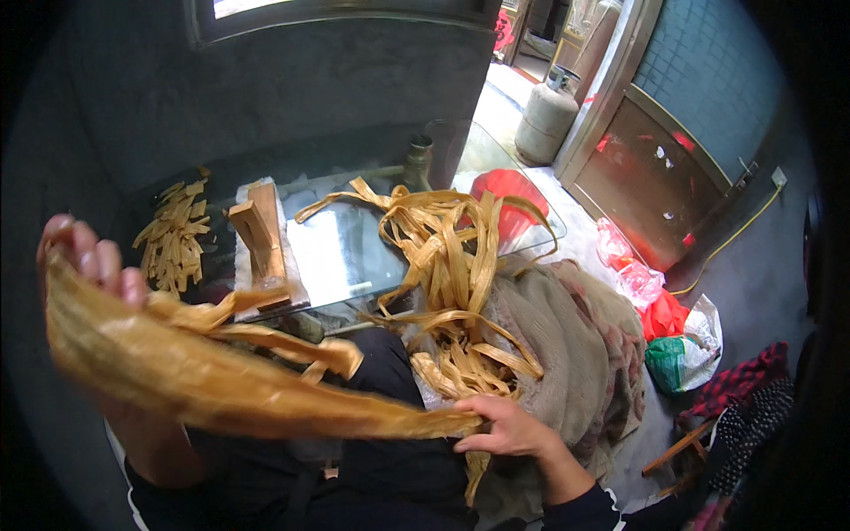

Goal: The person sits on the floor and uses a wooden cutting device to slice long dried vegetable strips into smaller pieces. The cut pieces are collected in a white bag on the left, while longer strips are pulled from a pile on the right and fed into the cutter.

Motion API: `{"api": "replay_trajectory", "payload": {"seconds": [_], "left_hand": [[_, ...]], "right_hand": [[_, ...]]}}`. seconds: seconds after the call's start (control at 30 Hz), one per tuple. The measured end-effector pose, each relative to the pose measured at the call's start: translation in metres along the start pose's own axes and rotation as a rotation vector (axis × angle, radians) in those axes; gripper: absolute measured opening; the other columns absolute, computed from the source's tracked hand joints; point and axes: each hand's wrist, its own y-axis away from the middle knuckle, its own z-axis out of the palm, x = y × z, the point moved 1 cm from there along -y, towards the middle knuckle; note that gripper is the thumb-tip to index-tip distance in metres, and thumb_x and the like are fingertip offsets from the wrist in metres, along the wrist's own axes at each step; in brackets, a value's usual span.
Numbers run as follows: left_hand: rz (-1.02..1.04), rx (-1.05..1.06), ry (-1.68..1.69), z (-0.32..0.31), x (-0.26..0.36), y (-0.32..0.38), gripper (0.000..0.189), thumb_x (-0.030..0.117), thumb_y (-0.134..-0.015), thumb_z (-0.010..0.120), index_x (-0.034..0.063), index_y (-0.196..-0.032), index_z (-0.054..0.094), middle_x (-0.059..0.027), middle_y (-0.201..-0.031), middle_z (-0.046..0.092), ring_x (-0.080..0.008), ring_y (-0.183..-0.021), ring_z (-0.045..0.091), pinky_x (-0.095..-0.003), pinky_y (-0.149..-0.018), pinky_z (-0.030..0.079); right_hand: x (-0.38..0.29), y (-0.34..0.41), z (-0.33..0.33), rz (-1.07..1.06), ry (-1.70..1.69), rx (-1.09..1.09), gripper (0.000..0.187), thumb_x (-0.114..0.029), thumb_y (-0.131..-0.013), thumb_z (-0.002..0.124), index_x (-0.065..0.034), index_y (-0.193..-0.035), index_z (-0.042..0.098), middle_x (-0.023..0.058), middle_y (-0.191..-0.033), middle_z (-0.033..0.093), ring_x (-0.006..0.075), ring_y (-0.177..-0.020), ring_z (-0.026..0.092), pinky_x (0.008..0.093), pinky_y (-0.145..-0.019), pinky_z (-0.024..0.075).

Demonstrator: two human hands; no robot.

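A broad, pliable yellow-brown strip (219,372), fibrous and apparently plant matter, stretches across my lap, slightly blurred. Its narrow right end is pinched between the thumb and fingers of my right hand (508,425). My left hand (86,259) is raised at the far left and holds the wide end, its palm hidden behind the strip. Thinner curled strips (265,332) show just beyond it. Ahead stands a wooden block tool (262,232) with an angled upright piece, resting on a pale cloth (292,265). A tangled heap of long strips (445,245) lies to its right.
The glass tabletop (345,239) carries a pile of short cut pieces (176,232) at left. A brown blanket (558,325) bulges beside my right knee, next to more strips (458,365). Plastic bags (664,318) sit by the door (651,179); a gas cylinder (546,123) stands in the doorway.
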Motion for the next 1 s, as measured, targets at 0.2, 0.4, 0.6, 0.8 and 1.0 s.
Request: {"api": "replay_trajectory", "payload": {"seconds": [0.2,0.4,0.6,0.8,1.0], "left_hand": [[-0.053,0.052,-0.110,-0.038,0.057,0.061,0.025,0.012,-0.095,0.046,-0.0014,-0.115,0.040,-0.0049,-0.083,0.038,-0.0108,-0.065,0.043,-0.0232,-0.053,0.044],[-0.174,0.360,-0.573,-0.047,0.053,0.114,0.031,0.012,-0.090,0.052,0.0045,-0.120,0.048,-0.0006,-0.093,0.047,-0.0044,-0.078,0.047,-0.0154,-0.065,0.041],[-0.383,0.448,-0.463,-0.059,0.039,0.133,0.022,0.018,-0.093,0.052,0.0021,-0.109,0.050,-0.0027,-0.083,0.049,-0.0074,-0.067,0.052,-0.0204,-0.059,0.047],[-0.715,0.185,0.373,-0.006,-0.036,0.117,0.042,0.025,-0.094,0.053,-0.0032,-0.124,0.044,-0.0194,-0.113,0.055,-0.0195,-0.077,0.064,-0.0274,-0.065,0.056],[-0.839,0.079,0.347,0.033,-0.048,0.115,0.043,0.026,-0.094,0.053,-0.0031,-0.124,0.044,-0.0194,-0.113,0.055,-0.0199,-0.078,0.063,-0.0281,-0.066,0.056]], "right_hand": [[0.055,0.004,0.010,0.166,0.179,0.193,0.019,-0.002,-0.072,0.060,-0.0058,-0.090,0.063,0.0134,-0.084,0.064,0.0301,-0.075,0.063,0.0341,-0.067,0.0492],[-0.001,0.026,-0.040,0.120,-0.119,0.669,0.015,0.002,-0.083,0.046,-0.0003,-0.093,0.056,0.0023,-0.079,0.061,0.0091,-0.071,0.057,0.0240,-0.063,0.0466],[-0.077,0.000,-0.062,-0.392,-0.553,0.606,0.027,-0.027,-0.094,0.042,-0.0053,-0.078,0.048,0.0019,-0.071,0.054,0.0098,-0.059,0.047,0.0238,-0.054,0.0401],[-0.196,-0.081,-0.016,-0.453,-0.713,0.633,0.019,-0.018,-0.086,0.060,-0.0031,-0.095,0.053,0.0044,-0.080,0.055,0.0118,-0.068,0.052,0.0237,-0.060,0.0420],[-0.240,-0.171,0.094,-0.749,-0.799,0.043,0.016,-0.011,-0.089,0.060,-0.0048,-0.101,0.051,0.0059,-0.087,0.059,0.0117,-0.080,0.057,0.0274,-0.067,0.0470]]}}
